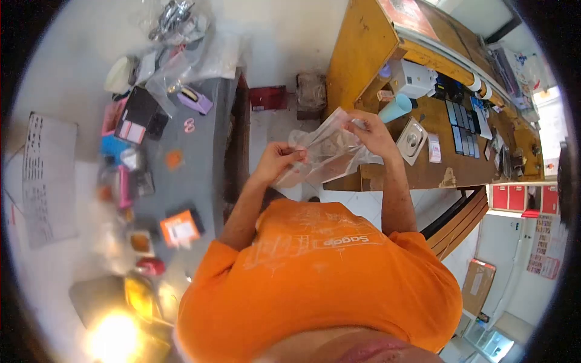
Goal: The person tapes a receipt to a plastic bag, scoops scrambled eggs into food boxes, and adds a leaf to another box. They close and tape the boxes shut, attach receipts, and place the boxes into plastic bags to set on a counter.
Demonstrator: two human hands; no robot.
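Note:
A clear plastic bag is stretched between my two hands in front of my chest. My left hand pinches its near-left edge between thumb and fingers. On the other side, my right hand grips the upper right part of the bag, fingers curled round the film. The plastic is crumpled and see-through, and I cannot make out anything inside it. Just beyond my right hand, a light blue cup lies tilted on the wooden desk.
A grey table on the left bears a purple tape dispenser, pink scissors and an orange box. On the wooden desk at right are a metal lid and several phones. A wooden bench stands below.

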